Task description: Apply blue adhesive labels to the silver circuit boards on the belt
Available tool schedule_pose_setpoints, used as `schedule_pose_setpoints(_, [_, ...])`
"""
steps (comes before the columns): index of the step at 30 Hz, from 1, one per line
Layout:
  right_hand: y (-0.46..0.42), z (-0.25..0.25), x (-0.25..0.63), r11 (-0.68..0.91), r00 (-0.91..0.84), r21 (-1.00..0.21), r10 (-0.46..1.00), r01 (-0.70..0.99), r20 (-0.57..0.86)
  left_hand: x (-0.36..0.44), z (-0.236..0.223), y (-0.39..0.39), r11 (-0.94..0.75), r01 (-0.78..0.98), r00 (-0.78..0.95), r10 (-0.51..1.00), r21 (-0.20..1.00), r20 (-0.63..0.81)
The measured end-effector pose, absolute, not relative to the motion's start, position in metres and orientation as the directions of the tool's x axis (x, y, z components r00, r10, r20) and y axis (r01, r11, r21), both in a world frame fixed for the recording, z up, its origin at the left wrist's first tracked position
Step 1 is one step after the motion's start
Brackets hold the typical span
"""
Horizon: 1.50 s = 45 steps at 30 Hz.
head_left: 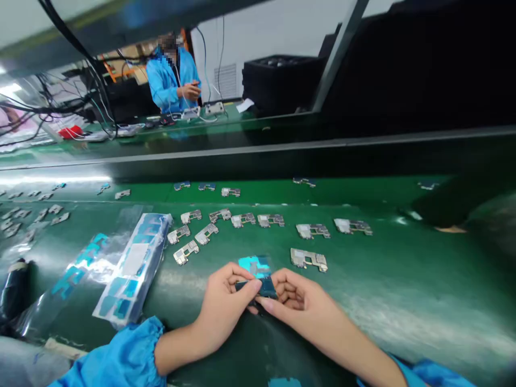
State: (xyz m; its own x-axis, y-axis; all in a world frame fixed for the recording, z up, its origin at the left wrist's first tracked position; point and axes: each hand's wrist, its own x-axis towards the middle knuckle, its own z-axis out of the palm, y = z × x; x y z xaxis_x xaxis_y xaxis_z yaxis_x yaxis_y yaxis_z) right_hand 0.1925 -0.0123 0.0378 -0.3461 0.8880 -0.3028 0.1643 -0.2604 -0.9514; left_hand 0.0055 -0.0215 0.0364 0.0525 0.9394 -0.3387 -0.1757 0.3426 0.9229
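Observation:
My left hand and my right hand meet low in the middle of the view over a green belt. Together they pinch a small flat part with a shiny blue film between fingertips and thumbs. The fingers of both hands are curled closed around it. A bare metal board lies just beyond my right hand. Several more metal boards lie in loose rows farther up the belt.
Clear bags of blue film sheets lie left of my hands. A black object sits at the far left edge. More boards are scattered at the left. Across the line a person in a blue coat works at a cabled bench.

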Motion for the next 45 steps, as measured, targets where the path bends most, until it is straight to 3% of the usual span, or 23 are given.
schedule_pose_setpoints(7, [-0.008,0.041,0.190,-0.199,-0.370,-0.975,0.902,0.097,-0.221,0.006,0.039,-0.023,0.244,-0.154,0.033,0.970,0.957,-0.242])
schedule_pose_setpoints(12, [-0.005,0.054,0.207,-0.247,-0.354,-0.966,0.899,0.080,-0.259,-0.002,0.044,-0.021,0.204,-0.177,0.051,0.979,0.963,-0.198])
schedule_pose_setpoints(14, [0.003,0.067,0.225,-0.284,-0.264,-0.955,0.917,0.091,-0.298,-0.010,0.038,-0.021,0.133,-0.069,0.048,0.990,0.989,-0.130])
schedule_pose_setpoints(16, [0.020,0.085,0.243,-0.265,-0.130,-0.952,0.949,0.156,-0.286,-0.017,0.023,-0.021,-0.086,0.194,0.136,0.989,0.977,0.060])
schedule_pose_setpoints(18, [0.048,0.100,0.257,-0.205,-0.004,-0.941,0.977,0.268,-0.213,-0.022,0.001,-0.020,-0.410,0.460,0.353,0.898,0.787,0.262])
schedule_pose_setpoints(20, [0.087,0.107,0.260,-0.171,0.063,-0.920,0.985,0.353,-0.159,-0.023,-0.023,-0.019,-0.602,0.608,0.530,0.793,0.517,0.301])
schedule_pose_setpoints(23, [0.150,0.097,0.251,-0.201,0.109,-0.871,0.980,0.448,-0.169,-0.022,-0.047,-0.021,-0.633,0.728,0.596,0.774,0.265,0.213])
schedule_pose_setpoints(26, [0.196,0.078,0.240,-0.228,0.145,-0.747,0.974,0.625,-0.176,-0.022,-0.055,-0.022,-0.590,0.779,0.566,0.807,0.211,0.168])
schedule_pose_setpoints(29, [0.219,0.066,0.227,-0.170,0.114,-0.585,0.985,0.793,-0.131,-0.022,-0.049,-0.022,-0.567,0.787,0.548,0.823,0.244,0.147])
schedule_pose_setpoints(33, [0.231,0.053,0.191,0.112,-0.179,-0.486,0.979,0.867,-0.095,-0.023,-0.027,-0.023,-0.566,0.763,0.559,0.820,0.313,0.119])
schedule_pose_setpoints(36, [0.239,0.042,0.164,0.245,-0.323,-0.496,0.943,0.833,-0.078,-0.023,-0.014,-0.025,-0.552,0.748,0.536,0.830,0.368,0.156])
schedule_pose_setpoints(39, [0.246,0.042,0.159,0.255,-0.340,-0.525,0.938,0.812,-0.071,-0.024,-0.009,-0.025,-0.537,0.699,0.508,0.838,0.471,0.201])
schedule_pose_setpoints(42, [0.228,0.057,0.171,0.234,-0.307,-0.576,0.951,0.783,-0.030,-0.026,-0.007,-0.021,-0.473,0.593,0.403,0.875,0.652,0.269])
schedule_pose_setpoints(45, [0.173,0.076,0.186,0.246,-0.300,-0.661,0.953,0.709,0.033,-0.029,0.000,-0.015,-0.382,0.320,0.207,0.921,0.867,0.329])
